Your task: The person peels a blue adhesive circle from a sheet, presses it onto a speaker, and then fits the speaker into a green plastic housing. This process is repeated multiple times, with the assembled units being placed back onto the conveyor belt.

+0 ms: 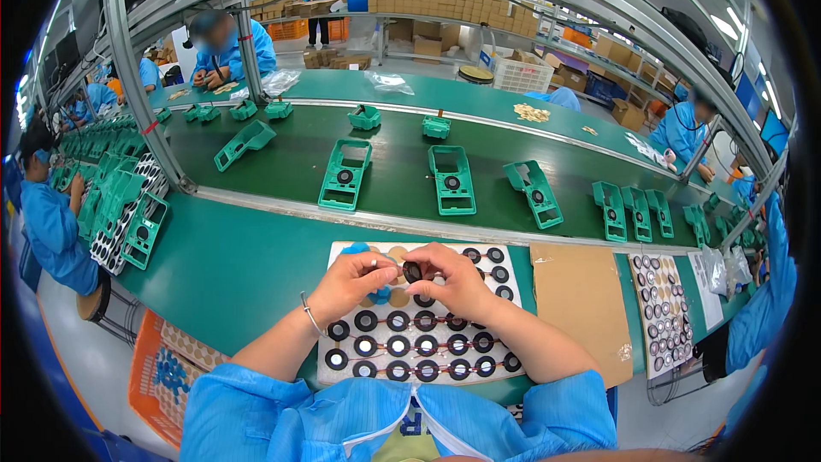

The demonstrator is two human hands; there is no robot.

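In front of me, my right hand [457,282] grips a small black round speaker [412,272] between thumb and fingers, tilted on edge. Close on its left, my left hand [355,284] is closed in a pinch; what sits between its fingertips is too small to make out. Both hands are above a pale board [344,378] bearing rows of black round speakers [398,321] with thin reddish wires. Tan discs [399,297] and blue pieces [380,297] lie on the board by my hands, partly covered by them.
Beyond the bench, green plastic housings [451,180] stand along a dark green conveyor [393,171]. Brown cardboard [577,316] lies right of the board, then another board of round parts [660,312]. An orange crate [145,376] stands low at left. Co-workers in blue sit on both sides.
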